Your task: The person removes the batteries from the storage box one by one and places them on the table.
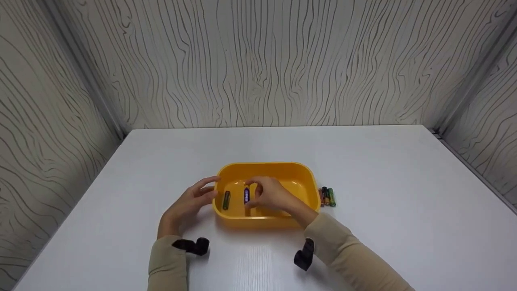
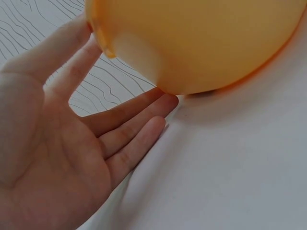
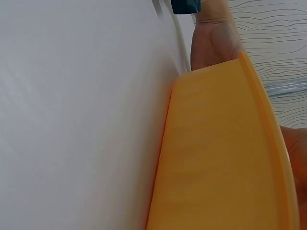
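A yellow plastic box (image 1: 266,220) stands on the white table. Inside it, my right hand (image 1: 271,195) pinches a purple battery (image 1: 246,195) by its two ends, between thumb and fingers. A dark green battery (image 1: 226,200) lies to the left of it, on the box floor. At the box's left end, my left hand (image 1: 193,203) touches the rim with its fingers spread and mostly straight. The left wrist view shows that palm (image 2: 57,158) beside the outer wall. In the right wrist view, the box wall (image 3: 216,148) hides most of the right hand.
Several batteries lie side by side against the box's right outer side, among them a green one (image 1: 332,197) and a dark one (image 1: 325,195). Wood-grain patterned panels (image 1: 258,64) enclose the table at the back and sides. A black camera (image 1: 303,255) is strapped at each wrist.
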The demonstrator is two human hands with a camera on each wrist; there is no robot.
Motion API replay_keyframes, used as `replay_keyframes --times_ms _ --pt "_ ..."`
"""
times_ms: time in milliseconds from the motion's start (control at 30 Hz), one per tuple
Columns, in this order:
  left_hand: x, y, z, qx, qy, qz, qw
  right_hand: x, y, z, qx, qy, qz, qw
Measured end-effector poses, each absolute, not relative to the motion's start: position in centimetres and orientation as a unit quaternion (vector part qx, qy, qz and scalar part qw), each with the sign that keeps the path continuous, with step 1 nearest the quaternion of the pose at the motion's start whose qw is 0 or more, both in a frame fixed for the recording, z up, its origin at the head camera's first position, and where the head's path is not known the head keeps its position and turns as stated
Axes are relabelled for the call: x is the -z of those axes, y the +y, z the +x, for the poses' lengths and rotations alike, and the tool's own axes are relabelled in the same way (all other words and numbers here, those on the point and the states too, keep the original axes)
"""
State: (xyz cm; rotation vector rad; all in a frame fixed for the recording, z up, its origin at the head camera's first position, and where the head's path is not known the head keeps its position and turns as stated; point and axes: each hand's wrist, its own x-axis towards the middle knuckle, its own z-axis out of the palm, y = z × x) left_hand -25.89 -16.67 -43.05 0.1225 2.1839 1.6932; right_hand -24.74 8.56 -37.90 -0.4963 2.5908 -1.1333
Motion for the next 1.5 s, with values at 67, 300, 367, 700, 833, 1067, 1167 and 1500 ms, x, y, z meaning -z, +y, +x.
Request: replay_keyframes --times_ms 67,300,367,700,833,1067,1167,1500 --pt "43.0 -16.7 -25.9 -0.597 0.779 0.054 0.185 37.9 8.9 -24.7 0.397 0.892 -0.17 0.134" --pt "42.9 -17.0 -26.0 -0.597 0.776 0.087 0.184 37.8 9.8 -24.5 0.422 0.883 -0.162 0.13" --pt "42.9 -17.0 -26.0 -0.597 0.776 0.089 0.186 37.7 10.1 -24.3 0.426 0.881 -0.159 0.13" --pt "43.0 -16.6 -25.8 -0.603 0.773 0.035 0.194 37.8 12.2 -24.1 0.448 0.872 -0.166 0.107" --pt "42.9 -16.5 -25.7 -0.605 0.771 0.021 0.197 37.9 13.2 -24.2 0.456 0.867 -0.174 0.098" --pt "42.8 -16.6 -25.6 -0.604 0.773 0.031 0.19 37.9 14.6 -24.2 0.46 0.865 -0.181 0.088" --pt "42.8 -16.7 -25.7 -0.603 0.774 0.06 0.185 37.9 15.1 -24.1 0.461 0.863 -0.192 0.082" --pt "43.0 -16.8 -25.9 -0.6 0.776 0.09 0.172 37.6 16.6 -24.1 0.461 0.868 -0.171 0.066"
